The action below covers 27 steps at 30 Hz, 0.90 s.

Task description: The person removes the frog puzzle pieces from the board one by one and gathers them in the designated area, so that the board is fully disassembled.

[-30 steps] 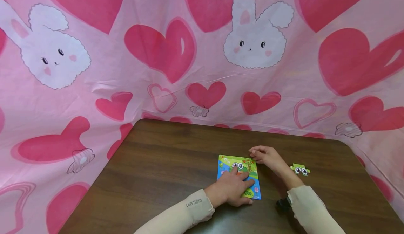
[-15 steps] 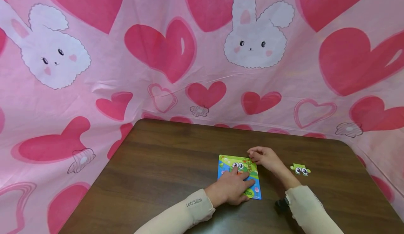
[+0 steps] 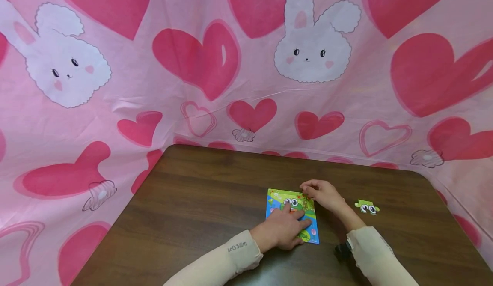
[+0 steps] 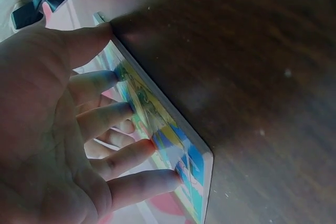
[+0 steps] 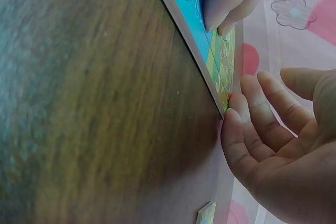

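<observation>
On one table point(image 3: 192, 209) there are one puzzle board point(image 3: 292, 201) and, nearer to the right edge, one loose piece point(image 3: 367, 207). There are two hands, one left hand point(image 3: 282, 229) and one right hand point(image 3: 324, 195). Behind the far edge, one cloth point(image 3: 262, 78) shows two rabbits point(image 3: 313, 61).

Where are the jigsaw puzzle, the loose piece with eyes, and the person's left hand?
Jigsaw puzzle point(image 3: 294, 202), head view: a printed eye.
Loose puzzle piece point(image 3: 366, 204), head view: green area above the eyes.
Left hand point(image 3: 280, 229), head view: its back.

pink cloth point(image 3: 257, 70) hanging behind, printed with red hearts point(image 3: 196, 59), white rabbit faces point(image 3: 313, 61); dark wood-grain table point(image 3: 200, 192) before it.
</observation>
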{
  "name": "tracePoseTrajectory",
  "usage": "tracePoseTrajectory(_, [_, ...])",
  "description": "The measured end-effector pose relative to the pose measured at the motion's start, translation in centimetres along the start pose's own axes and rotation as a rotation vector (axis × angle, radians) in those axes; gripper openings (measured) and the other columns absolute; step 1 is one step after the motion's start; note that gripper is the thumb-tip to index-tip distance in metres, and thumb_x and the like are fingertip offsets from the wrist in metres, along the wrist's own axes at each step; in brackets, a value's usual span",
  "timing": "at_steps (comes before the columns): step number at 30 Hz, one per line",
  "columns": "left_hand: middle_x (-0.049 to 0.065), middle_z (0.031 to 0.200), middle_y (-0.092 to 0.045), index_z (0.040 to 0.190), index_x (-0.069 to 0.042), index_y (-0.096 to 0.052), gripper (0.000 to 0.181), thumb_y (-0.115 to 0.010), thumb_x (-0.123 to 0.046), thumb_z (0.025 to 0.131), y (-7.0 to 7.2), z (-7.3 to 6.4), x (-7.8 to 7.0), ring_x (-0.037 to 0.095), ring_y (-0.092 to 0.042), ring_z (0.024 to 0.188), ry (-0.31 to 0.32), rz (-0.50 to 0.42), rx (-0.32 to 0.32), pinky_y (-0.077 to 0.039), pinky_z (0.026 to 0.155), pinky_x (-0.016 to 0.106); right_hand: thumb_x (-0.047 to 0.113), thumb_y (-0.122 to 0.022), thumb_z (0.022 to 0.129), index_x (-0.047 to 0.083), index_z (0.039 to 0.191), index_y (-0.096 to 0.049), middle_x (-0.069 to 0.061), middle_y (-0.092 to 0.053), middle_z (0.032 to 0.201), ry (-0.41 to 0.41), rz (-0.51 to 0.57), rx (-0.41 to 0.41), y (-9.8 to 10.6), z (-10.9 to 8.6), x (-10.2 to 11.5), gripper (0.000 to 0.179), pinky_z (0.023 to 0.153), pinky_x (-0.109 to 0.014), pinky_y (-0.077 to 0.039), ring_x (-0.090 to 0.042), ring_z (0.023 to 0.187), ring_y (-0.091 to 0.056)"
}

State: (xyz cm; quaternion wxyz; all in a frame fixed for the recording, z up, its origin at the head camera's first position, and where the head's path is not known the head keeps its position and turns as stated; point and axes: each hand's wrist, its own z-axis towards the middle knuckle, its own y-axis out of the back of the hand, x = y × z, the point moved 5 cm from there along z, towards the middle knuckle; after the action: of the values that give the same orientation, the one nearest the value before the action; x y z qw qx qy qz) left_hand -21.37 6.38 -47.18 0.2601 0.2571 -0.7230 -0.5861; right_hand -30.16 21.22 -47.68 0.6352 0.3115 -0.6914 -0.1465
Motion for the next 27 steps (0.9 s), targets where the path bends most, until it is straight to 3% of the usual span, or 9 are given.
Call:
tracePoseTrajectory(13, [-0.015,0.158,-0.041,0.151,-0.046,-0.042,0.059,-0.057,-0.060,0.096,-0.08,0.28,0.04,0.031,-0.042,0.143,0.007,-0.023,0.023,-0.054,0.094,0.043,0.023,-0.057,0.104,0.006,0.122,-0.070,-0.011,-0.073,0.111,0.011,-0.010,-0.022,0.05,-0.08,0.19,0.027,0.090,-0.041,-0.056,-0.021,0.095,-0.067])
tracePoseTrajectory(27, [-0.015,0.158,-0.041,0.151,-0.045,-0.043,0.059,-0.059,-0.059,0.096,0.04,0.30,-0.05,0.032,-0.042,0.143,0.008,-0.034,0.029,-0.053,0.094,0.045,0.020,-0.062,0.101,0.008,0.119,-0.071,-0.011,-0.073,0.111,0.032,-0.024,-0.049,0.21,-0.12,0.13,0.024,0.085,-0.034,-0.053,-0.020,0.093,-0.066])
